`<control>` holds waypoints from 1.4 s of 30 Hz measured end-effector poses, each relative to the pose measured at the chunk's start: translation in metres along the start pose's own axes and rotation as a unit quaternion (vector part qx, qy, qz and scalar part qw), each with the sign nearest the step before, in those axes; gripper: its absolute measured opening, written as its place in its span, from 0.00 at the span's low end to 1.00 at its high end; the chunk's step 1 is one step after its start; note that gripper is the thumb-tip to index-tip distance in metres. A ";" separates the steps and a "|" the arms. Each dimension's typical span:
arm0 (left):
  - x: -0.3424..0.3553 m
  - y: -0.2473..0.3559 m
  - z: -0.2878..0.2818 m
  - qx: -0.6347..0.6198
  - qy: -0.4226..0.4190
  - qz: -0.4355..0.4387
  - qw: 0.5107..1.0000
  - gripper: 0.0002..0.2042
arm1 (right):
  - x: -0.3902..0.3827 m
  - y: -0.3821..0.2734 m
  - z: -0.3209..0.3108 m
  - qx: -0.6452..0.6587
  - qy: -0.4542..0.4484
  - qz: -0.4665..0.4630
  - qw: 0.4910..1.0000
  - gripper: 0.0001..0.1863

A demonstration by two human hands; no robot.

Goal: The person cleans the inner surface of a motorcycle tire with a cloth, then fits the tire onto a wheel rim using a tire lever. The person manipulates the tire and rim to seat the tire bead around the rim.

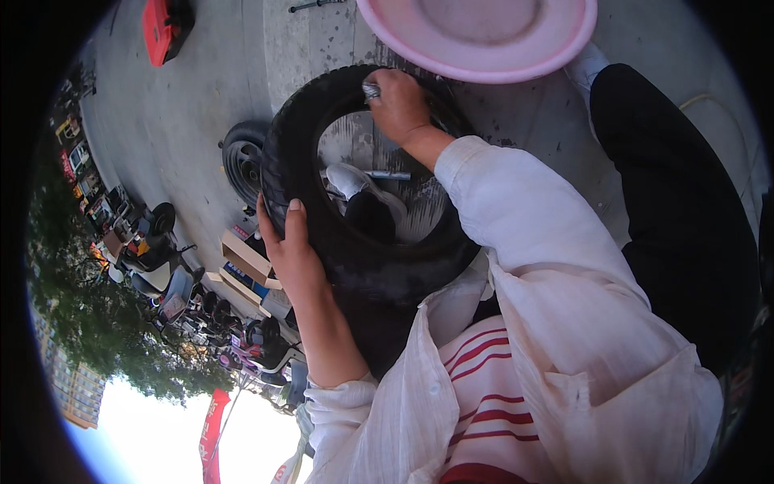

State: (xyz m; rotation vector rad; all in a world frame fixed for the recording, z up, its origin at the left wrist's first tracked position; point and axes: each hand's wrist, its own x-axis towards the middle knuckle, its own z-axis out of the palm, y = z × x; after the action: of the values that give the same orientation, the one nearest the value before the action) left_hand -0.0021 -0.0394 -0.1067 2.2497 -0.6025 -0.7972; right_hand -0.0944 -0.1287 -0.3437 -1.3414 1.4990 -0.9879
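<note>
A black rubber tire [371,266] stands tilted in front of me, between my legs. My left hand [297,258] grips its left side, thumb on the sidewall and fingers over the tread. At the far rim, my right hand [401,109] is closed with its fingers curled at the tire's inner edge. Something small and silvery grey [371,90] shows at those fingers; whether it is held or worn I cannot tell. Through the tire's opening appear a light shoe [348,179] on my foot and a metal bar [389,174] on the ground.
A pink basin [476,68] lies beyond the tire. Left of the tire sit a small wheel [242,161] with its own tire and an open cardboard box [246,260]. A red case [161,32] rests farther off. Parked scooters [165,282] line the left side.
</note>
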 end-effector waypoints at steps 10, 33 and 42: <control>0.003 -0.003 -0.004 -0.023 0.004 -0.009 1.000 0.31 | -0.009 0.001 0.001 -0.063 -0.045 -0.062 0.995 0.15; 0.002 -0.001 -0.001 -0.029 0.016 -0.019 0.999 0.30 | -0.011 -0.041 0.005 0.049 -0.081 -0.075 0.993 0.15; 0.017 -0.012 -0.015 -0.031 0.011 -0.063 0.997 0.30 | -0.056 -0.089 -0.005 0.233 -0.231 -0.129 0.936 0.14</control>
State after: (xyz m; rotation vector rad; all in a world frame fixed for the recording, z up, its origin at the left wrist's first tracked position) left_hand 0.0224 -0.0350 -0.1127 2.2546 -0.4233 -0.8392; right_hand -0.0701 -0.0824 -0.2520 -1.3155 0.6918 -1.0187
